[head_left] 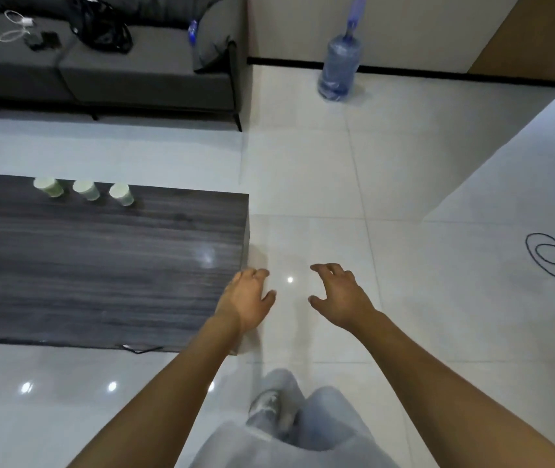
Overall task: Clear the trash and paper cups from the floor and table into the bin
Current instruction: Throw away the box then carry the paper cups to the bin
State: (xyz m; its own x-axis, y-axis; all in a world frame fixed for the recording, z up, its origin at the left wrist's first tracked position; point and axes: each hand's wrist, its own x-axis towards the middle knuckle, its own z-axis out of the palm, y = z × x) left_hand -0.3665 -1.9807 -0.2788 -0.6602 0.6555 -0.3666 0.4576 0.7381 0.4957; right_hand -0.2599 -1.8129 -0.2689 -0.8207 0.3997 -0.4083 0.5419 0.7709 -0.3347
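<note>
Both hands hang empty low in the frame, left hand (247, 300) and right hand (338, 295) with fingers loosely spread. Three cups (85, 191) stand at the far edge of the worktop (100, 265), left of centre. No bin shows. Next, I judge, comes a reach to the cups.

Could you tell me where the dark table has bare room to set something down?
The dark table is bare from the three paper cups along its far edge to its near edge; only that cup row is occupied.
</note>
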